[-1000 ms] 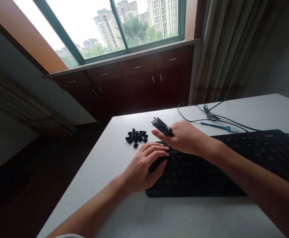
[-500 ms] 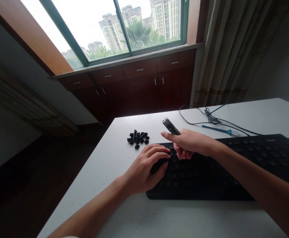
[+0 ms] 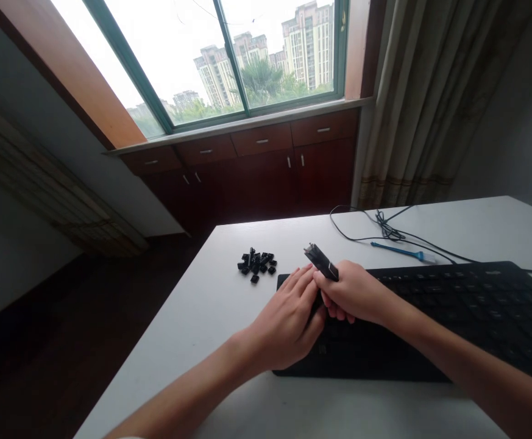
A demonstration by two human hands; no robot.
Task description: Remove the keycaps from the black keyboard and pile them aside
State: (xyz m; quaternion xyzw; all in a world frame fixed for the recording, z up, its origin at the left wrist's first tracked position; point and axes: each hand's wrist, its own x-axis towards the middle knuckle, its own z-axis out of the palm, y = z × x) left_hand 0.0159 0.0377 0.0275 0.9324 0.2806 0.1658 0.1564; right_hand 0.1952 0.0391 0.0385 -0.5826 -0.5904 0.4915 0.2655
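The black keyboard (image 3: 412, 360) lies on the white table, with some keycaps off at its left end. My right hand (image 3: 354, 291) is closed around a black keycap puller (image 3: 322, 262) above the keyboard's left part; its pronged end points up and the lower end is hidden by my fingers. My left hand (image 3: 293, 317) lies over the keyboard's left end, fingers stretched out and thumb bent inward, its fingertips against my right hand. Beyond it, a small pile of loose black keycaps (image 3: 256, 262) rests on the table.
A blue-handled brush (image 3: 398, 250) with pale bristles lies behind the keyboard. The keyboard's black cable (image 3: 387, 228) is bundled near the table's back edge (image 3: 275, 221). Past the table stand a dark red cabinet (image 3: 247, 183), a window and curtains.
My left hand has slid right, closer to my right hand, and its fingers now stretch forward flatter. My right hand has lowered slightly with the puller. The camera view has tilted up a little.
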